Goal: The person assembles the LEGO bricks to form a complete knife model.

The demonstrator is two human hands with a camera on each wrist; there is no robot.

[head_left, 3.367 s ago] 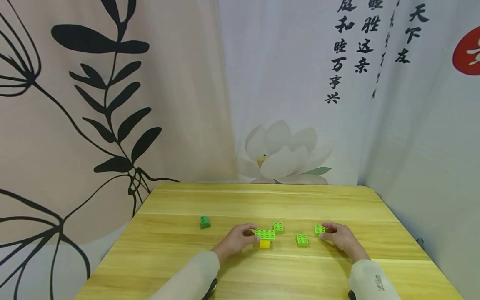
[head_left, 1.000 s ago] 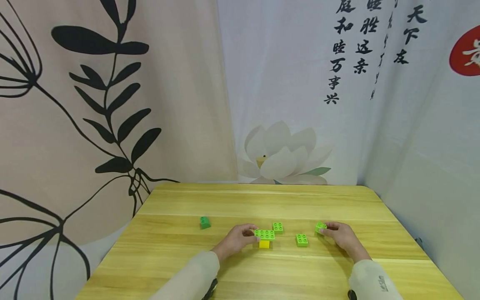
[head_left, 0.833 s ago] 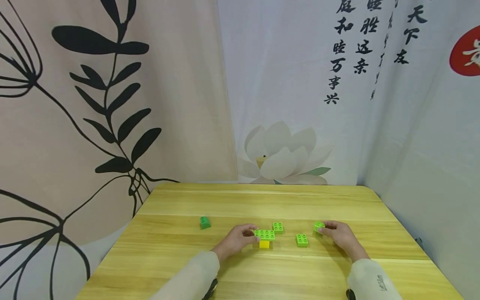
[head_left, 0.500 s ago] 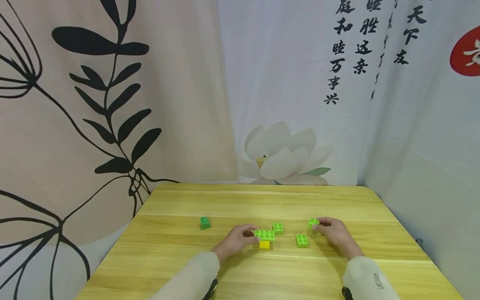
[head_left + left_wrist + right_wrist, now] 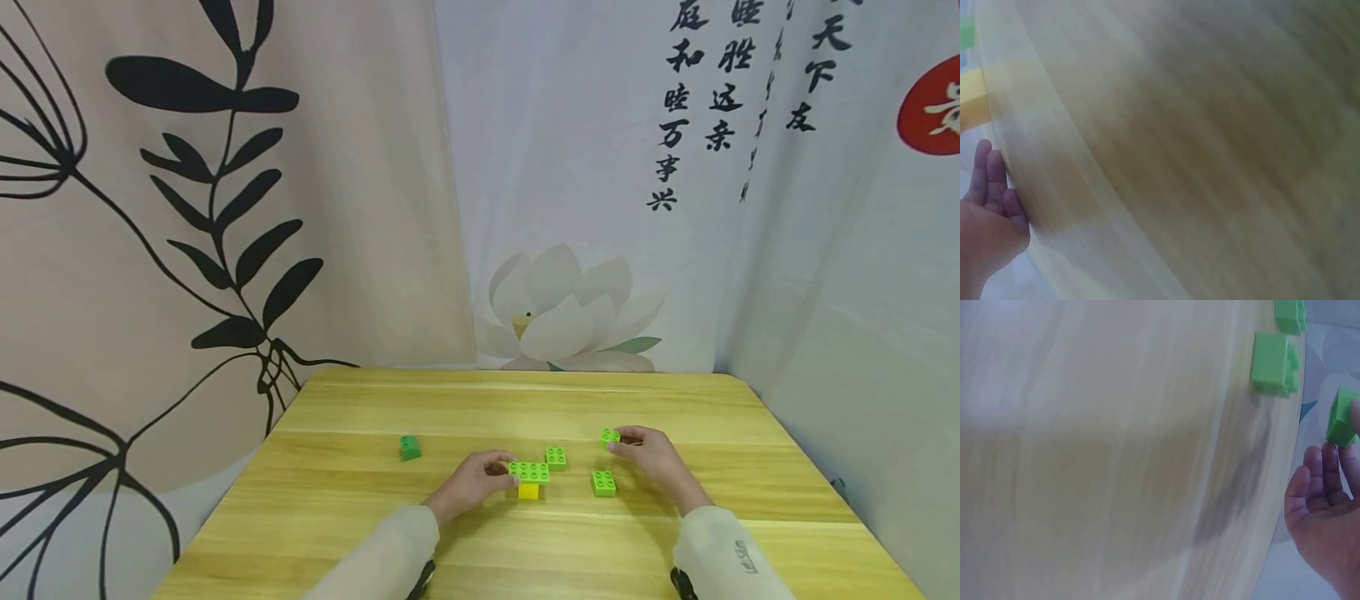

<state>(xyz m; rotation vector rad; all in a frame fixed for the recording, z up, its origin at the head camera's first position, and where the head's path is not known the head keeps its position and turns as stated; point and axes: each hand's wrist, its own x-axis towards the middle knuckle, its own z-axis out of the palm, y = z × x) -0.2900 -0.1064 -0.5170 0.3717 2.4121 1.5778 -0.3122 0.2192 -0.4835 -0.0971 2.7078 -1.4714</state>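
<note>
A loose fingertip pinch could drop the raised lime four-stud brick.
The right hand, angled in from the right, clamps it above the table; the left hand pinches the lime eight-stud brick by its overhang (pressing there might tip it off the yellow brick).

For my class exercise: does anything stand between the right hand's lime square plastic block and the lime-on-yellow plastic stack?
Yes: another lime square plastic block lies on the wood-grain table between the held block and the stack.
</note>
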